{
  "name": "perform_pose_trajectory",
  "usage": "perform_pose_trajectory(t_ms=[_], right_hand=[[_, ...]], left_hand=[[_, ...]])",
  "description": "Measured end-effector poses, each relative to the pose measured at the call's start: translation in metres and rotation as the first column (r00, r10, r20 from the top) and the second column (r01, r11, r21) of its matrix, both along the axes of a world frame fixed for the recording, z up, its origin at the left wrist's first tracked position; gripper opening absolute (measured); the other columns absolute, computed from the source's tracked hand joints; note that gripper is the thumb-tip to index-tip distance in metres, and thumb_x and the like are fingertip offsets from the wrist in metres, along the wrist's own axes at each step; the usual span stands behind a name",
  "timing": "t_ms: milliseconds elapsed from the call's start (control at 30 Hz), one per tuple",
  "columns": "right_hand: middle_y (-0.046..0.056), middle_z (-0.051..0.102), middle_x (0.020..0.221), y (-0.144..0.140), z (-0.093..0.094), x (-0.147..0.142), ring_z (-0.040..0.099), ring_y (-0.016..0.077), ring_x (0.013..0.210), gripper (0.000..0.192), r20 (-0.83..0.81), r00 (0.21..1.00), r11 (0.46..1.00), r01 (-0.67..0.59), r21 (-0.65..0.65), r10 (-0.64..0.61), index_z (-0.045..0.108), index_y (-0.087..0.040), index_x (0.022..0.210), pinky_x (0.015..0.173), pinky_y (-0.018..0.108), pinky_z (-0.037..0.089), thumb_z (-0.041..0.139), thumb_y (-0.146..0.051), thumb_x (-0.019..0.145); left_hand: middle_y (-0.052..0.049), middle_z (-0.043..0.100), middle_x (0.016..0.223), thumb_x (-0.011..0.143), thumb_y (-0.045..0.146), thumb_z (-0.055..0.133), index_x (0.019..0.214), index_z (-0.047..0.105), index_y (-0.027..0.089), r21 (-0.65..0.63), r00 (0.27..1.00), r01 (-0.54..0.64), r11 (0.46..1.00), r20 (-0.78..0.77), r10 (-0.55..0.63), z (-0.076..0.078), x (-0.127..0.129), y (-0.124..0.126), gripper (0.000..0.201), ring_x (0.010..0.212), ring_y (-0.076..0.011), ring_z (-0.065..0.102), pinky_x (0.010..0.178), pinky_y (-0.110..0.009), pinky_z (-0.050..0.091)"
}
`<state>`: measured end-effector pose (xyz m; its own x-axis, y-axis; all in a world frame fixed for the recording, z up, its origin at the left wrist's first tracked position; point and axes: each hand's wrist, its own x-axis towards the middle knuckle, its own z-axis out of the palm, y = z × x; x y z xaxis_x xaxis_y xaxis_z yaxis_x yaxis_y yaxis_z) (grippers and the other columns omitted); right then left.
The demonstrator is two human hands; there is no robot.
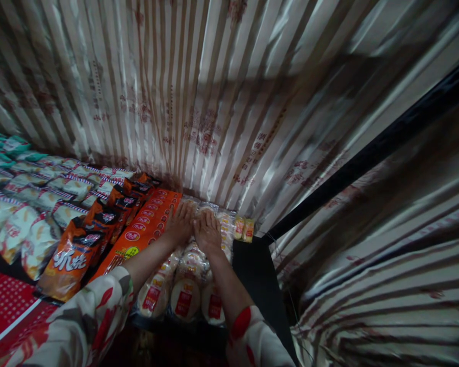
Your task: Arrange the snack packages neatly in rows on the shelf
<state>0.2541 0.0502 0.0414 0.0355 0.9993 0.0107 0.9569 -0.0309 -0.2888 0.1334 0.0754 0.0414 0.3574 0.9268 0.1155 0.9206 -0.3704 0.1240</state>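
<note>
Left hand [180, 223] and right hand [207, 232] press flat on clear-wrapped cracker packs [186, 285].

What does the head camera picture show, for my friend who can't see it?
Two hands, left hand and right hand, press flat on clear packets of round cakes on a shelf. Orange boxes lie left; a striped curtain hangs behind.

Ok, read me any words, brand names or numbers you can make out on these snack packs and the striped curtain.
Nothing can be quoted with certainty.
Orange bags: large white characters, blurred.
Orange boxes: red oval logos, too small.
Round cracker packs under the left hand and right hand: red labels, unreadable.
Striped curtain: red print, blurred.
</note>
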Motion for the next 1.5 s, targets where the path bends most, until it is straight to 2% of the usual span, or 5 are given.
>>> perform_pose_trajectory(t_ms=[367,600,1133,1367,1500], right_hand=[[0.012,0.013,0.155,0.004,-0.004,-0.002,0.005,0.0214,0.145,0.061,0.007,1.000,1.000,-0.008,-0.029,0.009,0.022,-0.006,0.147,0.116,0.043,0.002,0.020,-0.041,0.097],[0.015,0.024,0.153,-0.017,0.015,0.000,0.010,0.0216,0.144,0.055,-0.125,0.990,0.973,-0.034,0.230,0.064,0.036,-0.003,0.141,0.117,0.041,0.014,0.026,-0.035,0.097],[0.014,0.065,0.115,-0.251,-0.002,-0.023,0.059,0.0194,0.110,0.036,-0.493,0.864,0.868,0.159,0.470,0.108,0.059,-0.013,0.116,0.096,0.036,0.047,0.034,-0.028,0.094],[0.010,0.069,0.090,-0.317,-0.071,-0.037,0.064,0.0174,0.084,0.035,-0.533,0.845,0.996,0.079,0.051,-0.040,0.063,-0.018,0.091,0.079,0.028,0.048,0.030,-0.029,0.094],[0.012,0.071,0.099,-0.316,-0.113,-0.047,0.065,0.0201,0.093,0.028,-0.399,0.900,0.903,-0.015,-0.430,-0.176,0.066,-0.016,0.098,0.082,0.027,0.045,0.040,-0.019,0.088]], left_hand=[[-0.015,0.023,0.153,0.094,0.030,0.025,0.143,0.033,0.008,-0.042,1.000,0.000,0.999,-0.019,-0.001,-0.003,0.001,0.001,0.054,0.143,-0.0297,0.013,0.114,-0.056,0.008],[-0.018,0.038,0.146,0.091,0.026,0.039,0.136,0.044,0.008,0.120,0.985,-0.084,0.989,0.159,0.064,0.028,0.007,-0.021,0.048,0.140,-0.0300,0.023,0.114,-0.051,0.019],[-0.010,0.064,0.114,0.089,0.016,0.033,0.116,0.057,0.015,0.072,0.705,0.158,0.985,0.690,-0.163,0.012,-0.006,-0.248,0.036,0.108,-0.0173,0.058,0.098,-0.035,0.048],[-0.012,0.064,0.115,0.082,0.010,0.040,0.113,0.059,0.014,-0.242,0.737,0.256,0.936,0.676,-0.027,-0.061,-0.044,-0.323,0.037,0.110,-0.0191,0.057,0.098,-0.036,0.046],[-0.009,0.069,0.106,0.078,0.003,0.039,0.102,0.067,0.015,-0.650,0.893,0.087,0.755,0.388,0.230,-0.101,-0.057,-0.323,0.039,0.101,-0.0177,0.063,0.094,-0.030,0.047]])
